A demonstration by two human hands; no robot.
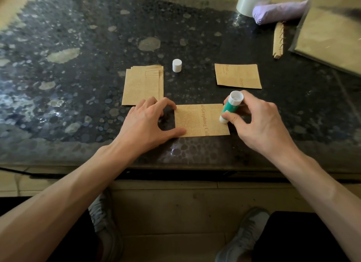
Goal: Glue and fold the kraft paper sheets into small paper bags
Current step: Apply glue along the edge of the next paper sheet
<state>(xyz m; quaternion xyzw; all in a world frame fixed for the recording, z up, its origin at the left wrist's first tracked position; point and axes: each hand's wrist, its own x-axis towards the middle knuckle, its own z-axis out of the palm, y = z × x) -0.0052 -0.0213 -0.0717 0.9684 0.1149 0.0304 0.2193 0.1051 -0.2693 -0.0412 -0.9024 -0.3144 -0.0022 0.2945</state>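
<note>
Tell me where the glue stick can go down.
Bare table lies left of the stack of sheets, beyond the white cap, and between the cap and the lone sheet. The far right corner, by the tape roll and purple bundle, is crowded.

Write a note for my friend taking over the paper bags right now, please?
Left hand: fingers press the front sheet's left edge flat on the table.
Right hand: grips the uncapped glue stick at the sheet's right edge; its cap stands behind.
Stack of sheets waits left of the cap; one kraft piece lies apart at right, maybe a finished bag.
Left: glue and fold this sheet, then the stack.
</note>
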